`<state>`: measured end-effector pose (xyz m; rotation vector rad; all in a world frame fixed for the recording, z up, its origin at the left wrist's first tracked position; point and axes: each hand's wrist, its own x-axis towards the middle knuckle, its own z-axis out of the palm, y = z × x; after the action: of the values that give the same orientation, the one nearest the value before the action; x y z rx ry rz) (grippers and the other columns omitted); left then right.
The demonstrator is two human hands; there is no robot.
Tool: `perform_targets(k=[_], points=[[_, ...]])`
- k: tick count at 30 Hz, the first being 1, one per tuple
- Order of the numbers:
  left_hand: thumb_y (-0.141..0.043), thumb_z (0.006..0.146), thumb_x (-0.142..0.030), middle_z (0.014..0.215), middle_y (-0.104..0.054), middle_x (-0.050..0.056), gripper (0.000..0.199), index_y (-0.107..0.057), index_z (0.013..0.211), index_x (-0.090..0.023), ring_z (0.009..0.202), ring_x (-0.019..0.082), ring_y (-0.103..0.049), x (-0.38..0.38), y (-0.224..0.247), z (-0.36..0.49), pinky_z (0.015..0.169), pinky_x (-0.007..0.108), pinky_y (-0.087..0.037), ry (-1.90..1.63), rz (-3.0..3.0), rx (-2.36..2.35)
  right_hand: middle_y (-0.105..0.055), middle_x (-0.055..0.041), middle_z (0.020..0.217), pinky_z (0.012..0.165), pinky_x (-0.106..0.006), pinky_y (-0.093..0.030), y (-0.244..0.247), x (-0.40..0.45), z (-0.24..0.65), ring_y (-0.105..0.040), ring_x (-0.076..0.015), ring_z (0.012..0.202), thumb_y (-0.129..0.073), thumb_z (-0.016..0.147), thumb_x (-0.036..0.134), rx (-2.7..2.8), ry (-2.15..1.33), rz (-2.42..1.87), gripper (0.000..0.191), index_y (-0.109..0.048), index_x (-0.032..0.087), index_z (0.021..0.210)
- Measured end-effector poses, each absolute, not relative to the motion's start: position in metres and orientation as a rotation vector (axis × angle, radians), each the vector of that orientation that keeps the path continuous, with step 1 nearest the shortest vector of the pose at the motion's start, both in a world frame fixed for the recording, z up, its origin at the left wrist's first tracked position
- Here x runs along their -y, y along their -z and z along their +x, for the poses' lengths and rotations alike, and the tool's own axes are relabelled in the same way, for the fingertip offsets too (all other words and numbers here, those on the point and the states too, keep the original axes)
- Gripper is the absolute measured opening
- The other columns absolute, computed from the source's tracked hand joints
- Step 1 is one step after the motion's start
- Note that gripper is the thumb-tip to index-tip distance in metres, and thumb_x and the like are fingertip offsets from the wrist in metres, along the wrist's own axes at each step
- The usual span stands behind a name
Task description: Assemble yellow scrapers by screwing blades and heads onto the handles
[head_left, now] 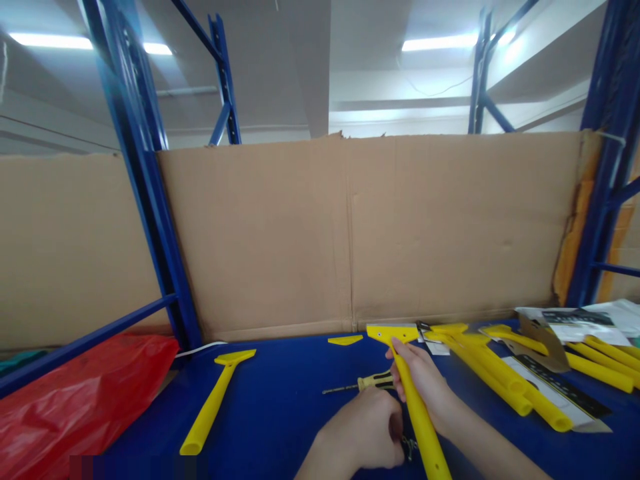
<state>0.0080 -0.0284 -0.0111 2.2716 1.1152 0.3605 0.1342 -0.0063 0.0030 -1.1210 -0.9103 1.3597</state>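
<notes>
My right hand (425, 383) is wrapped round the handle of a yellow scraper (415, 407), whose wide head with a metal blade edge points away from me. Close beside it, my left hand (367, 427) is curled closed low over the blue surface; what its fingertips hold, if anything, is hidden. Small metal pieces, perhaps screws, (411, 448) lie by those fingers. Just beyond my left hand lies a screwdriver (373, 382) with a yellow and black handle, its shaft pointing left. A flat yellow strip (345, 340) rests farther back.
Another yellow scraper (213, 407) lies at left, near a red plastic bag (100, 393). Several yellow scrapers (493, 367) are piled at right, with printed packaging (555, 387) and more yellow handles (600, 370). Cardboard (280, 240) walls the back between blue rack posts (145, 173).
</notes>
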Motion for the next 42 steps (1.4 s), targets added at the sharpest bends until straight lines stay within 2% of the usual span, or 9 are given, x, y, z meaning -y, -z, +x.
perform_targets(k=[4, 9, 17, 20, 27, 38, 42], points=[[-0.055, 0.053, -0.008, 0.054, -0.054, -0.004, 0.014, -0.059, 0.065, -0.015, 0.041, 0.01, -0.05, 0.017, 0.011, 0.0, 0.038, 0.02, -0.04, -0.465, 1.857, -1.076, -0.049, 0.0067, 0.037, 0.028, -0.017, -0.031, -0.001, 0.006, 0.135, -0.04, -0.0076, 0.027, -0.053, 0.083, 0.039, 0.921, -1.371, -1.122, 0.022, -0.05, 0.02, 0.072], [-0.057, 0.056, -0.011, 0.053, -0.053, -0.004, 0.011, -0.059, 0.067, -0.013, 0.043, 0.008, -0.051, 0.007, -0.003, -0.011, 0.041, 0.022, -0.049, -0.878, 1.536, -1.005, -0.048, 0.0067, 0.036, 0.029, -0.017, -0.032, -0.004, 0.006, 0.134, -0.041, -0.0079, 0.027, -0.051, 0.084, 0.039, 0.939, -1.36, -1.155, 0.022, -0.05, 0.02, 0.073], [-0.073, 0.056, -0.027, 0.053, -0.052, -0.002, 0.022, -0.065, 0.069, -0.011, 0.05, 0.008, -0.05, 0.001, -0.013, -0.019, 0.045, 0.023, -0.052, -1.266, 1.252, -0.935, -0.046, 0.0079, 0.034, 0.027, -0.017, -0.03, -0.001, 0.007, 0.129, -0.039, -0.0077, 0.024, -0.053, 0.08, 0.046, 1.005, -1.355, -1.173, 0.028, -0.049, 0.02, 0.071], [-0.078, 0.053, -0.031, 0.054, -0.056, -0.001, 0.028, -0.065, 0.069, -0.011, 0.052, 0.009, -0.052, 0.001, -0.014, -0.018, 0.045, 0.023, -0.053, -1.318, 1.203, -0.925, -0.046, 0.0081, 0.034, 0.026, -0.017, -0.03, 0.0, 0.008, 0.127, -0.039, -0.0079, 0.024, -0.054, 0.078, 0.051, 1.033, -1.364, -1.167, 0.031, -0.049, 0.02, 0.071], [-0.085, 0.045, -0.028, 0.053, -0.06, 0.0, 0.034, -0.066, 0.067, -0.011, 0.05, 0.01, -0.055, -0.001, -0.016, -0.019, 0.045, 0.022, -0.053, -1.379, 1.106, -0.947, -0.047, 0.0081, 0.035, 0.027, -0.017, -0.03, 0.0, 0.011, 0.127, -0.04, -0.0078, 0.026, -0.05, 0.081, 0.051, 1.053, -1.346, -1.188, 0.031, -0.049, 0.02, 0.075], [-0.083, 0.051, -0.034, 0.063, -0.066, 0.003, 0.034, -0.07, 0.072, -0.01, 0.054, 0.01, -0.057, -0.004, -0.012, -0.021, 0.047, 0.022, -0.052, -1.392, 1.159, -0.967, -0.047, 0.0077, 0.037, 0.029, -0.016, -0.032, -0.001, 0.014, 0.126, -0.041, -0.0073, 0.027, -0.049, 0.083, 0.048, 1.078, -1.34, -1.192, 0.03, -0.051, 0.02, 0.074], [-0.084, 0.05, -0.034, 0.062, -0.065, 0.003, 0.035, -0.071, 0.072, -0.01, 0.056, 0.01, -0.057, -0.005, -0.012, -0.023, 0.047, 0.021, -0.052, -1.406, 1.135, -0.979, -0.046, 0.0076, 0.037, 0.029, -0.016, -0.031, -0.001, 0.014, 0.126, -0.041, -0.0077, 0.027, -0.049, 0.083, 0.05, 1.089, -1.345, -1.188, 0.032, -0.05, 0.02, 0.073]])
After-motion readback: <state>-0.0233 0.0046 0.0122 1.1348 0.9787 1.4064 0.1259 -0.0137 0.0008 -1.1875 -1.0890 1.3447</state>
